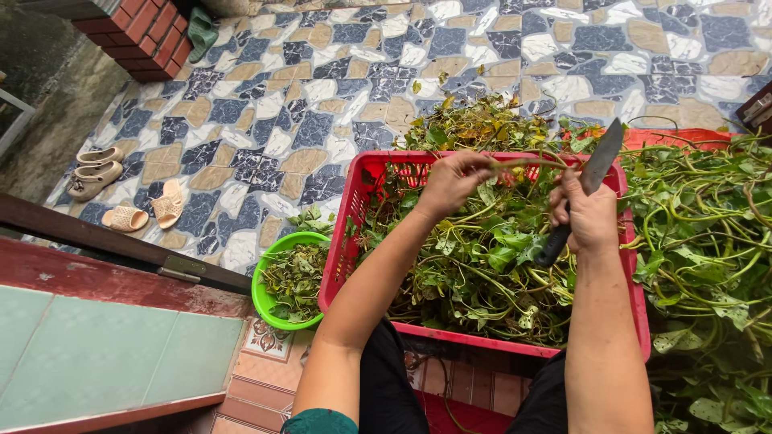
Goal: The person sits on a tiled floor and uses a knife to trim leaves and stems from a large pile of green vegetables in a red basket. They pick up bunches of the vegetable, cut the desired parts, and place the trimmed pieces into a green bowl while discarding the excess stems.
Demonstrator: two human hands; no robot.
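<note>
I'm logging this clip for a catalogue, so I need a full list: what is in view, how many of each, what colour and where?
Basket: one, red plastic, centre, in front of the person.
Leafy stems: many, green with some yellowing, piled in the basket.
Loose vines: a heap, green, right of the basket.
Bowl: one, bright green, left of the basket, holding picked leaves.
Knife: one, dark blade and black handle, over the basket.
Sandals: two pairs, beige, on the patterned floor at left.
Brick pillar: one, red, top left.
Left hand: pinching a stem above the basket.
Right hand: gripping the knife, blade pointing up.
</note>
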